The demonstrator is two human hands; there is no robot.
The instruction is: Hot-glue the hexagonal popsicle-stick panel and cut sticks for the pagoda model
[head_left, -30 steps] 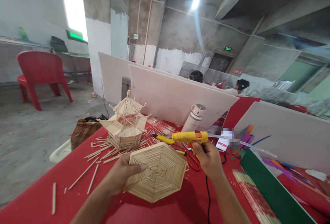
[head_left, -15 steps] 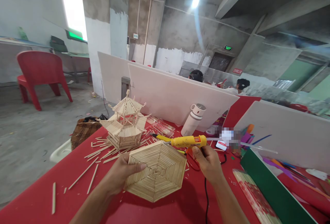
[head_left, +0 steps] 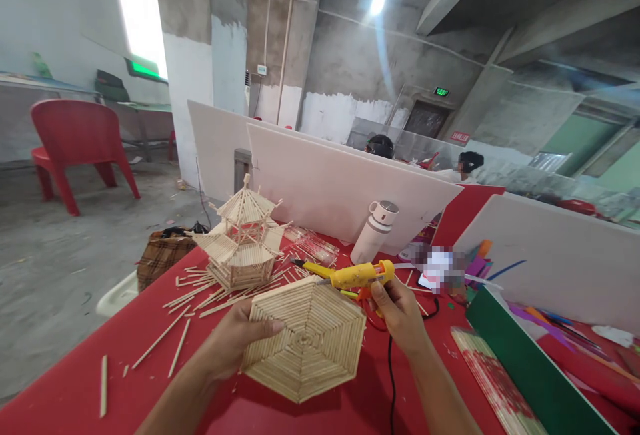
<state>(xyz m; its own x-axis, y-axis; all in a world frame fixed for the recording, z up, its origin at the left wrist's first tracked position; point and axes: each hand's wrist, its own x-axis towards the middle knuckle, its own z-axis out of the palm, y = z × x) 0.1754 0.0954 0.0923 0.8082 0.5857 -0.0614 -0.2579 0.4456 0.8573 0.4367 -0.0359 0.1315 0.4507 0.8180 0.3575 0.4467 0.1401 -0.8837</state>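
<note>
A hexagonal panel (head_left: 305,340) built from thin wooden sticks is tilted up above the red table. My left hand (head_left: 245,338) grips its left edge, thumb lying across the face. In my right hand (head_left: 397,305) is a yellow hot glue gun (head_left: 357,276), fingers wrapped round its handle. The gun's nozzle points left and is at the panel's top edge; whether it touches is hard to tell. A clear glue stick pokes out of the gun's back. Behind the panel, to the left, stands a pagoda model (head_left: 245,238) of the same sticks.
Loose sticks (head_left: 173,338) lie scattered on the red table (head_left: 130,388). Yellow-handled pliers (head_left: 317,269) and a white thermos (head_left: 374,231) stand behind the panel. A packet of sticks (head_left: 493,378) and a green-sided box (head_left: 530,355) are at right. White boards (head_left: 340,178) border the table's back.
The glue gun and my right hand have shifted slightly left, tilting a little. The hexagonal panel has turned slightly, its right side coming lower. My left hand keeps its grip.
</note>
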